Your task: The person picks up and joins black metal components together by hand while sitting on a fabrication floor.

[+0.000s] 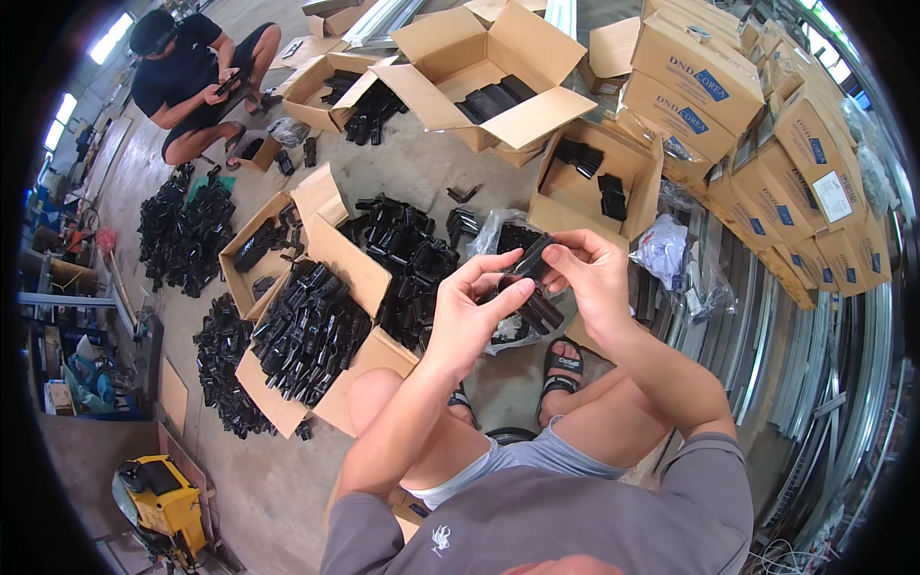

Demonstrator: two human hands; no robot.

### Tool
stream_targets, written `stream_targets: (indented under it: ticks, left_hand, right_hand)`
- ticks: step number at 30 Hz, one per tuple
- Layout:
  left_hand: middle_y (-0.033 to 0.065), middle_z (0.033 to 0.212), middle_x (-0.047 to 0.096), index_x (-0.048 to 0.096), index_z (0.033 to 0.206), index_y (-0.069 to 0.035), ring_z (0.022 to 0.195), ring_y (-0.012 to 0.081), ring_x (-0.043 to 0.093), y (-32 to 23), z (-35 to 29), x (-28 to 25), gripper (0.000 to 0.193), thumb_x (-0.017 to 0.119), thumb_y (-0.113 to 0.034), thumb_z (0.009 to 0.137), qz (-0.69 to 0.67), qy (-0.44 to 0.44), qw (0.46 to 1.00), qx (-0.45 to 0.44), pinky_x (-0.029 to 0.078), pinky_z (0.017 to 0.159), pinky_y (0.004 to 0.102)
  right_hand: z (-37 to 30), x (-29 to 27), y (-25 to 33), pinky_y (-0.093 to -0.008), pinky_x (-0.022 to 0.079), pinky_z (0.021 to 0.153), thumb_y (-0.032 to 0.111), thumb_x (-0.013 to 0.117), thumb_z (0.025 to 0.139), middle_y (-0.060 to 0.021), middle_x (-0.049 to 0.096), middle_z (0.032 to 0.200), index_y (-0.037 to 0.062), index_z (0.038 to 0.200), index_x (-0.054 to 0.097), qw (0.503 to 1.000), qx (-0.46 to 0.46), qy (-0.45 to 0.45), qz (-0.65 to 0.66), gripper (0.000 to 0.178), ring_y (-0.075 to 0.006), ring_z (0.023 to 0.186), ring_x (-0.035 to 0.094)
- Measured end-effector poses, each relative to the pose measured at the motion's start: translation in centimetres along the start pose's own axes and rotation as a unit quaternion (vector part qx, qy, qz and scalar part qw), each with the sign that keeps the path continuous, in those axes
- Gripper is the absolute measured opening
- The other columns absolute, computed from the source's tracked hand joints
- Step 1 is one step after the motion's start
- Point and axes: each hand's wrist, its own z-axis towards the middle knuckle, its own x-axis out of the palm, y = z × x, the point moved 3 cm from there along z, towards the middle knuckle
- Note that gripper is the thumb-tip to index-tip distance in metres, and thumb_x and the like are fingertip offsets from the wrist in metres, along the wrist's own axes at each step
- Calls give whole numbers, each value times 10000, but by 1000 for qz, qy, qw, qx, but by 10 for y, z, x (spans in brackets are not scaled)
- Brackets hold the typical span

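Both hands are raised in front of my knees. Between the thumb and fingers of my right hand (586, 278) is a glossy black, elongated part (533, 259), whose other end meets my left fingertips. My left hand (484, 302) pinches a second black part (539, 312), with a curved, channel-like shape, just below the first. Exactly how the two parts touch cannot be made out. Behind and under the hands, a clear plastic bag (494, 230) holds small black pieces. Left of my hands lies a heap of similar black parts (402, 254) on the floor.
Near my left knee an open carton (359, 259) is piled with black parts; more heaps (187, 230) lie farther left. Open cartons (517, 43) stand ahead. Stacked cartons (690, 86) and long metal profiles (767, 355) line the right. Another person (196, 81) squats at far left, holding something small.
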Motion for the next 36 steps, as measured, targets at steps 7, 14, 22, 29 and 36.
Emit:
stream_targets:
  ticks: [7, 14, 22, 29, 36]
  left_hand:
    - [44, 959, 711, 620, 1277, -111, 718, 32, 619, 9, 0, -12, 365, 676, -164, 920, -159, -21, 982, -101, 314, 452, 162]
    - [78, 1006, 698, 558, 1308, -120, 731, 54, 619, -7, 2, -20, 363, 603, -242, 969, -288, -21, 955, -66, 306, 428, 168]
    - [97, 975, 706, 650, 1070, -47, 614, 54, 561, -14, 11, -55, 252, 635, -275, 963, -411, -54, 910, 2, 315, 379, 171]
    - [119, 1025, 697, 641, 1101, -99, 694, 64, 582, -17, 12, -72, 208, 647, -251, 959, -427, -89, 899, 38, 319, 378, 164]
    - [77, 1069, 692, 563, 1309, -160, 679, 19, 560, -23, 6, -76, 377, 640, -264, 955, -378, -88, 921, 39, 317, 435, 159]
  right_hand:
    - [4, 6, 2, -226, 525, 563, 309, 567, 1019, -109, 681, 863, 7, 1236, 511, 996, -90, 8, 3, 377, -140, 696, 683]
    - [49, -15, -93, -328, 555, 621, 293, 601, 972, -142, 710, 893, 9, 1019, 662, 904, 39, 102, -413, 294, -204, 755, 711]
    - [64, -9, -264, -454, 561, 869, 119, 650, 813, -193, 715, 1062, 27, 991, 737, 583, 101, 300, -748, 219, -355, 1025, 689]
    - [25, -8, -350, -507, 542, 877, 84, 567, 847, -262, 685, 1070, -4, 1010, 696, 733, 169, 78, -654, 226, -419, 1037, 664]
    - [24, -7, -361, -503, 523, 919, 55, 609, 812, -282, 672, 1102, -3, 998, 709, 761, 223, 25, -609, 219, -441, 1074, 644]
